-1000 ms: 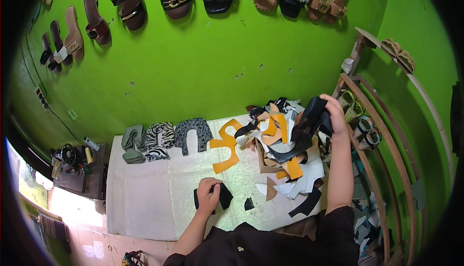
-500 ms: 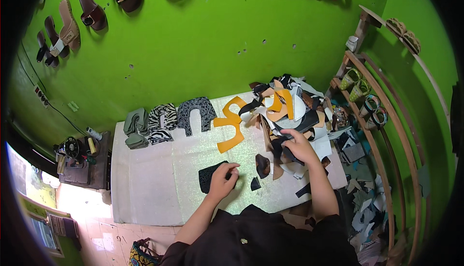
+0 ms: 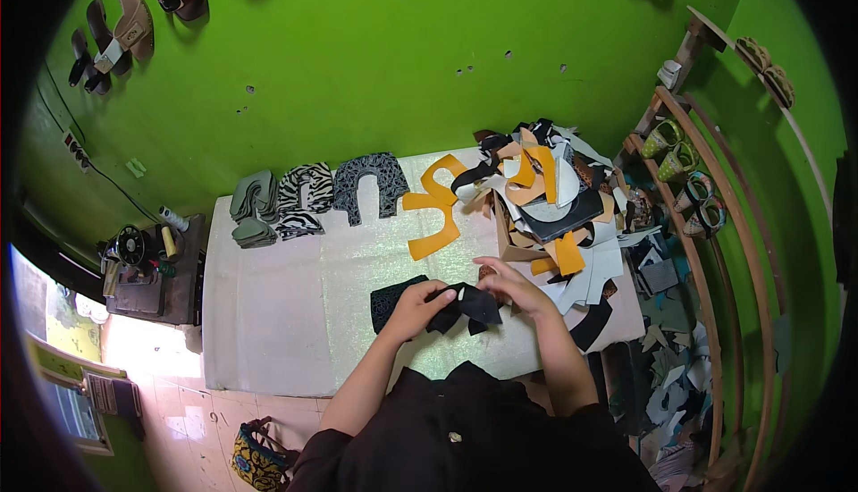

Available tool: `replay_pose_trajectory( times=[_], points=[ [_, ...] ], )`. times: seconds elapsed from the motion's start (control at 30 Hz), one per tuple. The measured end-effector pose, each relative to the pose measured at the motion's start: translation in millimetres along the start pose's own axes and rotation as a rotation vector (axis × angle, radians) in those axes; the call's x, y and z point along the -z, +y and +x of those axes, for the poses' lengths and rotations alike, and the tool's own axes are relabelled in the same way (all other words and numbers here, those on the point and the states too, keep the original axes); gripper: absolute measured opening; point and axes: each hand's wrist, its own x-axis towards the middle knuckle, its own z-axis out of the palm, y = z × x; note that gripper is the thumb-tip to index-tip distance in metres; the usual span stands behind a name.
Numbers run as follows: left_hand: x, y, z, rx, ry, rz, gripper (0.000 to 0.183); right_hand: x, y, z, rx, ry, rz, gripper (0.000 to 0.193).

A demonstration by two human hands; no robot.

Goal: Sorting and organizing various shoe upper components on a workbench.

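The fingers (image 3: pixel 436 288) of the left hand (image 3: pixel 414 311) pinch a limp, pointed piece of black sheet material (image 3: pixel 483 306) low in the centre of the frame, while the right hand (image 3: pixel 523 294) meets its upper edge with bent fingers; from here I can't tell whether those grip it or only touch. A dark, patterned flat piece (image 3: pixel 386 302) lies beside the left hand, partly covered by it. Crowding in right of centre, a loose heap of black, tan, white and yellow offcuts (image 3: pixel 536 210) spills from a brown cardboard box (image 3: pixel 514 249) on the whitish, shimmering table (image 3: pixel 268 313). Across the table's far side sit folded grey-green pieces (image 3: pixel 255 199), zebra-striped pieces (image 3: pixel 307 186), a black-and-grey patterned arch (image 3: pixel 367 164) and curved mustard-yellow pieces (image 3: pixel 438 240). A slatted wooden rack (image 3: pixel 684 134) stands at the right of the frame, a dark sewing machine (image 3: pixel 131 246) at the left. Half a second ago the right hand was at the heap's front edge; now it has come across to the left one, with the black piece between them.
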Motion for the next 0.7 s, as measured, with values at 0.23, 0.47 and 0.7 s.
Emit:
replay_pose_trajectory(
  times=[0.23, 0.47, 0.7],
  points=[
    [16.0, 7.7, -25.2, -0.05, 0.081, -0.123, 0.023, -6.9, 67.0, 19.2, -0.221, 0.568, -1.11, 0.04],
    [34.5, 1.2, -41.1, -0.413, 0.174, 0.206, 0.015, 18.4, -27.4, -13.2, 0.009, 0.686, -0.559, 0.015],
    [38.3, 15.1, -47.0, -0.103, 0.05, 0.014, 0.018, 51.8, -105.7, -34.5, 0.348, 1.233, -0.952, 0.068]
  ],
)
